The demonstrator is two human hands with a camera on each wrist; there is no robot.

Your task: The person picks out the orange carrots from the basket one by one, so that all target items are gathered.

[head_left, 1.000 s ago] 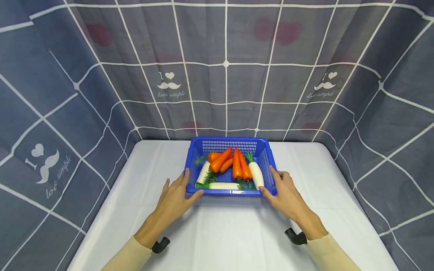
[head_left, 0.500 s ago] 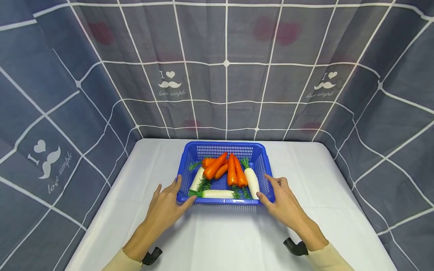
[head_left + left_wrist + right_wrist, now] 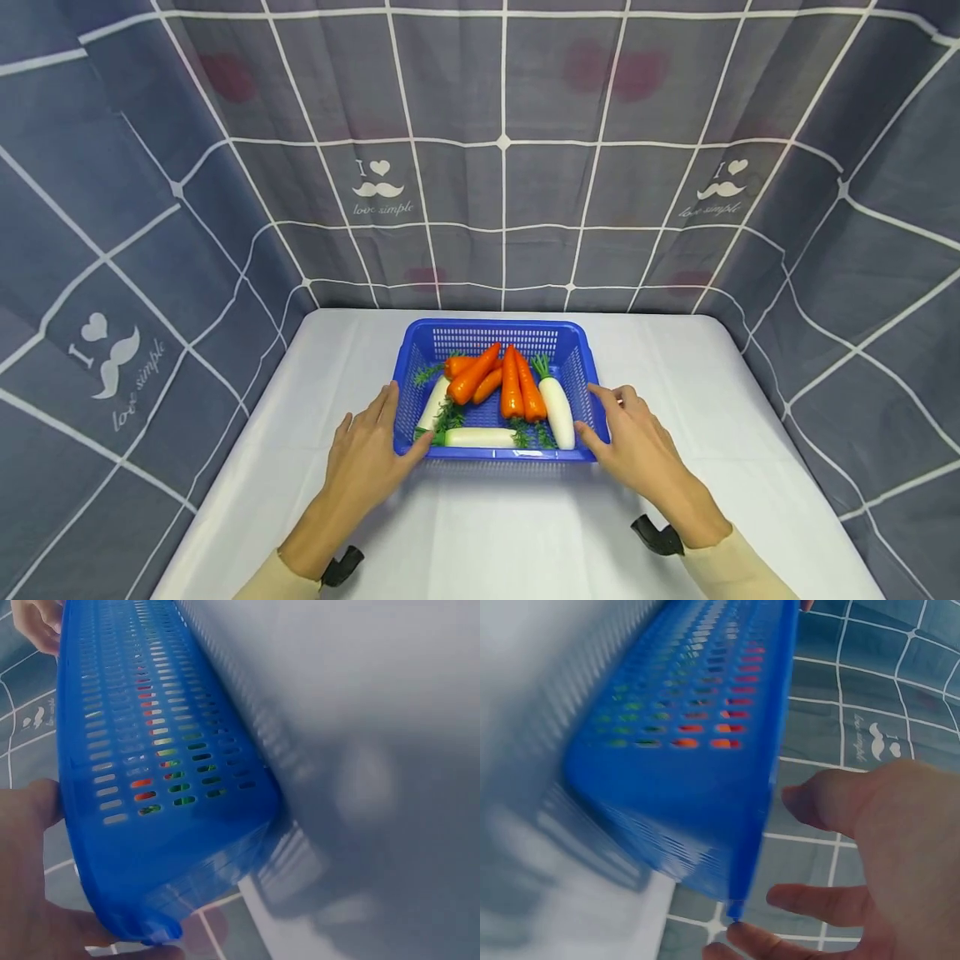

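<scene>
A blue plastic basket (image 3: 495,455) with slotted walls sits on the white-covered table. Several orange carrots (image 3: 512,392) lie inside it. White radishes with green tops lie around them: one radish (image 3: 556,412) at the right, another radish (image 3: 480,437) along the front, a third radish (image 3: 433,405) at the left. My left hand (image 3: 362,458) holds the front left corner, thumb over the rim, fingers along the side. At the front right corner is my right hand (image 3: 637,442); in the right wrist view its thumb (image 3: 817,801) stands clear of the rim, and a fingertip is close to the corner.
The white tablecloth (image 3: 510,533) surrounds the basket. Grey checked curtains (image 3: 465,183) with white lines and printed words stand behind and on both sides. A black strap (image 3: 658,535) sits at each wrist.
The basket has slid toward me and a little left, with both hands moving along at its front corners. Over the last half second it has shifted only slightly.
</scene>
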